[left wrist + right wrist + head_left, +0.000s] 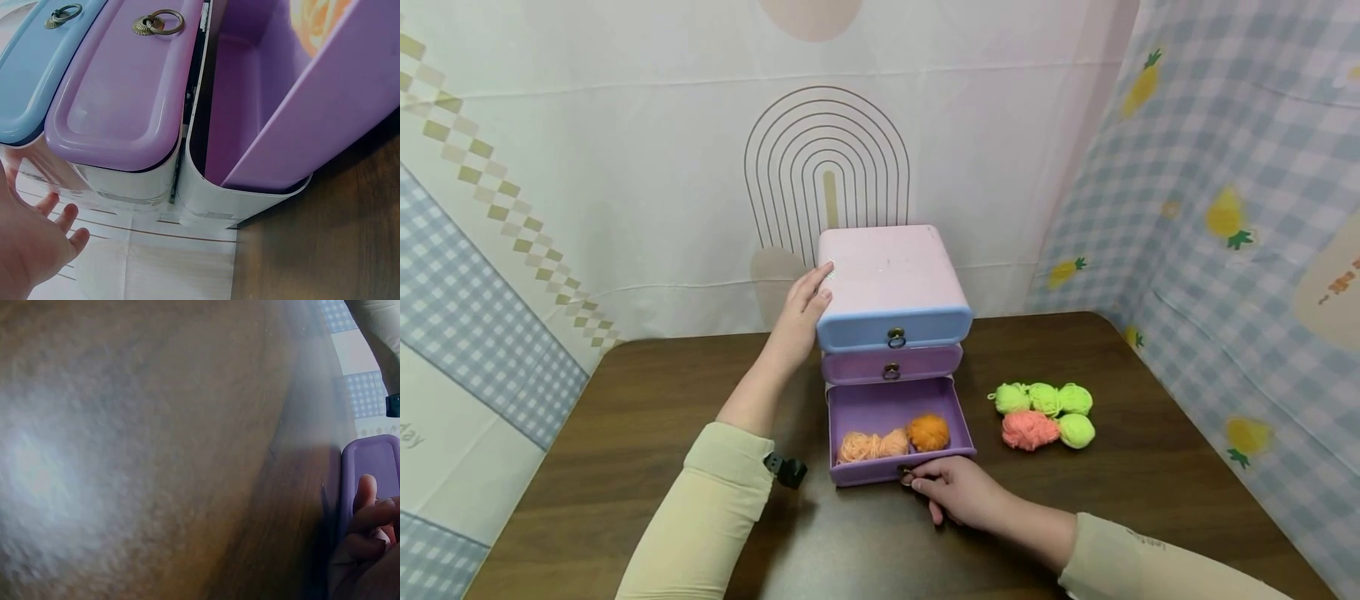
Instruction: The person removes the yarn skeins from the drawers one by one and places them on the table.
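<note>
A small drawer cabinet (887,267) with a pale pink top stands on the table. Its bottom purple drawer (891,400) is pulled out, holding peach yarn (872,446) and an orange yarn ball (928,432). My right hand (962,492) pinches the ring pull (906,479) on that drawer's front. My left hand (801,312) rests with extended fingers against the cabinet's upper left side. In the left wrist view, the blue drawer (47,69) and middle purple drawer (119,87) are closed, each with a brass ring.
Right of the cabinet, several lime green yarn balls (1043,400) lie beside a coral yarn skein (1030,430) on the brown table (662,417). Patterned cloth (662,167) hangs behind the table and along its sides.
</note>
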Tool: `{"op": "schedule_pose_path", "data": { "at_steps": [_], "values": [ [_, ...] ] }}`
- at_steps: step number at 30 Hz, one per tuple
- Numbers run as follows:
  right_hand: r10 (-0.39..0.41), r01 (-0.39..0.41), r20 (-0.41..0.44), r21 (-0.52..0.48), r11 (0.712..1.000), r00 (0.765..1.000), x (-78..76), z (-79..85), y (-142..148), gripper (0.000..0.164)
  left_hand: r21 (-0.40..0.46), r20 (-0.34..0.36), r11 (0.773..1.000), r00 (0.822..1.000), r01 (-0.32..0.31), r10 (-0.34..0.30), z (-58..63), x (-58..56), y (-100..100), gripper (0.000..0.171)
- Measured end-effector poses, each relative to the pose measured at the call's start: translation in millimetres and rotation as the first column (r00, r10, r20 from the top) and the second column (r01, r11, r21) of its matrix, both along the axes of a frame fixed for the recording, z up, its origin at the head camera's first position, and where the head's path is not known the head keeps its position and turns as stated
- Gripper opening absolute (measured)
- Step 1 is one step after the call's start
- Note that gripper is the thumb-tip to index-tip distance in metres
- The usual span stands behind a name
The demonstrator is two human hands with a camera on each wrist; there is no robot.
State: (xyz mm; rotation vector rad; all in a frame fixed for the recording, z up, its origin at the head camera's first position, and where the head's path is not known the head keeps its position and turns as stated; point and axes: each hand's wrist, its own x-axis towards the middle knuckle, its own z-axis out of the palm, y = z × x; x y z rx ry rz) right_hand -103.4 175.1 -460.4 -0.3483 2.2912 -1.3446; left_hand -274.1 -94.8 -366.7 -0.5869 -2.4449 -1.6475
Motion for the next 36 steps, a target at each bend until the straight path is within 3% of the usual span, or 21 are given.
{"op": "schedule_pose_path", "data": {
  "at_steps": [13, 26, 36],
  "values": [
    [-0.005, 0.006, -0.043, 0.026, 1.0, 0.999, 5.7, -0.2, 4, 0.031, 0.001, -0.006, 1.0, 1.0, 0.0, 0.0, 0.3, 0.6, 1, 0.053],
    [-0.033, 0.046, -0.147, 0.09, 0.995, 0.989, 10.1, 7.9, 18, 0.026, 0.001, -0.016, 1.0, 1.0, -0.003, 0.003, -1.1, -1.1, 0, 0.053],
    [-0.027, 0.045, -0.208, 0.083, 0.996, 0.978, 10.4, 31.5, 22, 0.028, -0.001, -0.017, 1.0, 1.0, 0.001, -0.001, -0.4, 0.8, 1, 0.053]
  ]
}}
